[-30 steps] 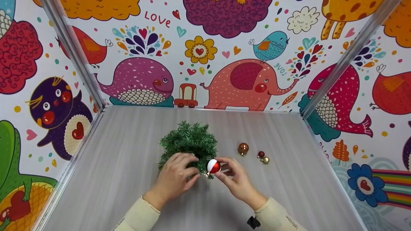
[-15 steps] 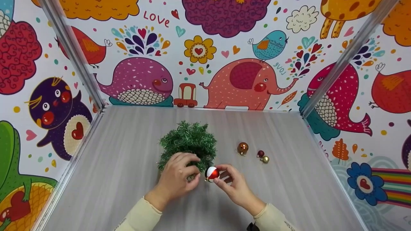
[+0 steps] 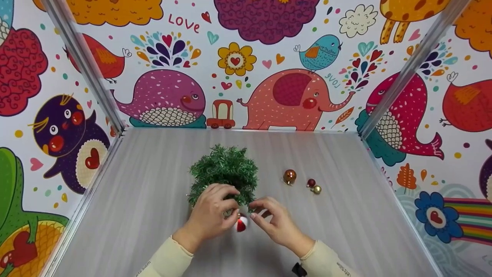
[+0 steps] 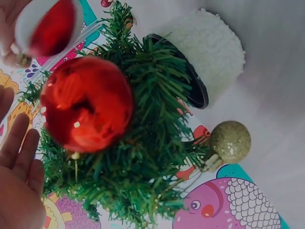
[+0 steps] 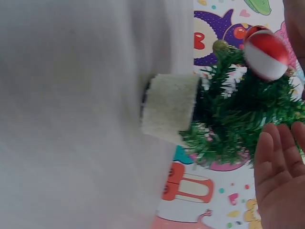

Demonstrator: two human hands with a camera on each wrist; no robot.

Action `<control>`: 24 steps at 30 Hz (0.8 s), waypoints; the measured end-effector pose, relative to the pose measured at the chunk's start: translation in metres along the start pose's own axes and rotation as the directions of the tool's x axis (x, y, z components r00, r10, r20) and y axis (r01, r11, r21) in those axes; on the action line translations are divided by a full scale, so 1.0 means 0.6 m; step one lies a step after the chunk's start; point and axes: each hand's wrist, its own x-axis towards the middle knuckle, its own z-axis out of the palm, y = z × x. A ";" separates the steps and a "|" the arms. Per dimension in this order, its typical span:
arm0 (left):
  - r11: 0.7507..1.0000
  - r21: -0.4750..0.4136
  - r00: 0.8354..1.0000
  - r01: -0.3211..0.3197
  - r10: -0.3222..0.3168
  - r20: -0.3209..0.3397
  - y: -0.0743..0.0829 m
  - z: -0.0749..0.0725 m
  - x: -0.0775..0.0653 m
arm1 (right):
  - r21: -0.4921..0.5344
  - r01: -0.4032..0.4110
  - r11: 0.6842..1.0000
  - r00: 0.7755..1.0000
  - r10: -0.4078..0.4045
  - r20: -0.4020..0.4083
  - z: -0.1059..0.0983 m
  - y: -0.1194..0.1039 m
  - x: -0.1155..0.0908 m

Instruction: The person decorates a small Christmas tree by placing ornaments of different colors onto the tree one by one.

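Note:
A red-and-white bauble (image 3: 241,223) hangs by its cap just under the fingertips of my left hand (image 3: 212,207), whose thumb and index finger seem to pinch its loop. The loop itself is too small to make out. My right hand (image 3: 280,222) is held just right of the bauble, fingers bent with a gap before the thumb. A small green Christmas tree (image 3: 225,167) stands against both hands. In the left wrist view, a shiny red bauble (image 4: 88,105) and a gold glitter bauble (image 4: 231,140) hang on its branches. Its white, fuzzy pot (image 5: 169,107) shows in the right wrist view.
On the grey table (image 3: 153,161), right of the tree, lie a copper bauble (image 3: 290,176), a small dark red bauble (image 3: 311,182) and a small gold bauble (image 3: 316,189). Walls with cartoon animals (image 3: 169,98) and metal posts (image 3: 88,69) enclose the table.
The red-and-white bauble has moved left and down out of my right hand's grip and now hangs by the left fingertips. My left hand has hardly moved.

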 end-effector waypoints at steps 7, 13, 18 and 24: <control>1.000 0.002 1.000 0.005 -0.005 0.003 0.000 0.000 0.001 | -0.085 0.154 0.984 0.987 -0.157 -0.033 0.002 -0.008 0.022; 1.000 0.002 1.000 0.011 -0.011 0.004 -0.001 0.000 0.001 | -0.120 0.175 0.977 0.984 -0.179 -0.023 0.009 -0.011 0.027; 1.000 0.002 1.000 -0.003 0.003 -0.005 0.000 0.002 0.002 | -0.159 0.188 0.969 0.981 -0.192 -0.011 0.013 -0.013 0.029; 1.000 0.018 1.000 -0.013 0.013 0.004 0.001 0.003 0.004 | -0.192 0.187 0.964 0.980 -0.196 -0.029 0.018 -0.013 0.030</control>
